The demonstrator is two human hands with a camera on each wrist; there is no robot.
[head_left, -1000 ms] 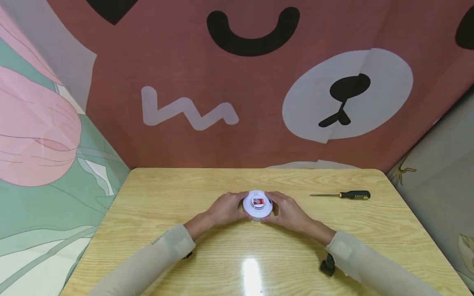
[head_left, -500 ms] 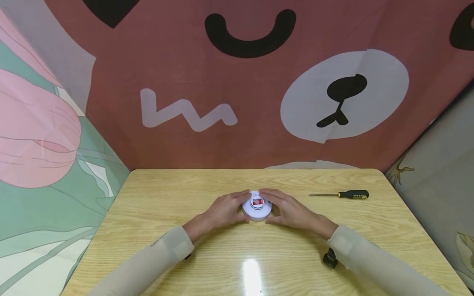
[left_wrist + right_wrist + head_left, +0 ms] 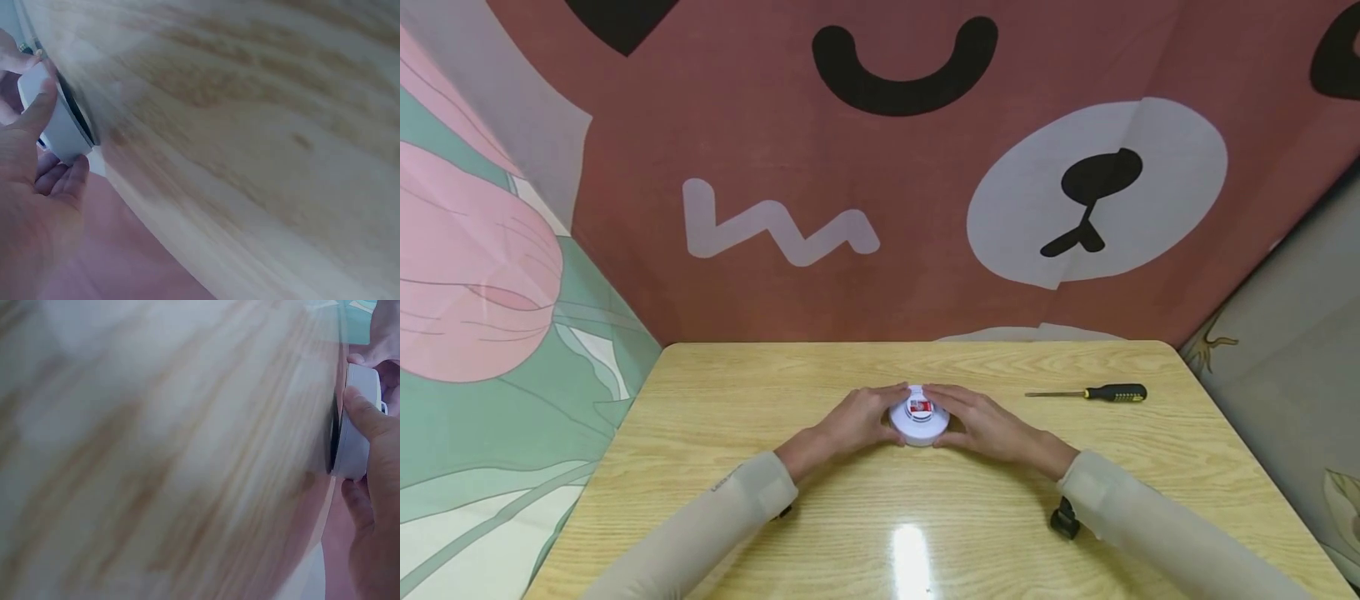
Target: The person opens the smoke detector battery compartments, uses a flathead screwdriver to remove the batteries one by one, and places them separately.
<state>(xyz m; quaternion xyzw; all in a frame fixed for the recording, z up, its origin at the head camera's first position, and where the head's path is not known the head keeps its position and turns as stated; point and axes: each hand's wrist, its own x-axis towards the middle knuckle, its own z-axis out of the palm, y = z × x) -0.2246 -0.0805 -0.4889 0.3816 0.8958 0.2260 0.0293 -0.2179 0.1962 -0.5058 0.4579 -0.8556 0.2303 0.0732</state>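
Note:
A round white smoke detector [image 3: 919, 427] with a red and white label on top is at the middle of the table in the head view. My left hand [image 3: 855, 420] holds its left side, thumb at the near rim and fingers at the far side. From the right, my right hand [image 3: 991, 425] grips the other side in the same way. Both thumbs press on the white side wall of the smoke detector [image 3: 62, 128] in the wrist views. Its dark underside faces the tabletop closely; whether it touches the wood I cannot tell.
A screwdriver [image 3: 1116, 393] with a black and yellow handle lies on the wooden table [image 3: 760, 375] to the right, its shaft pointing left. Behind the table's far edge hangs a reddish printed cloth [image 3: 775, 300].
Both hands have shifted their fingers around the smoke detector's rim. The thumbs, slightly apart from it half a second ago, are against it now. The screwdriver has stayed in place.

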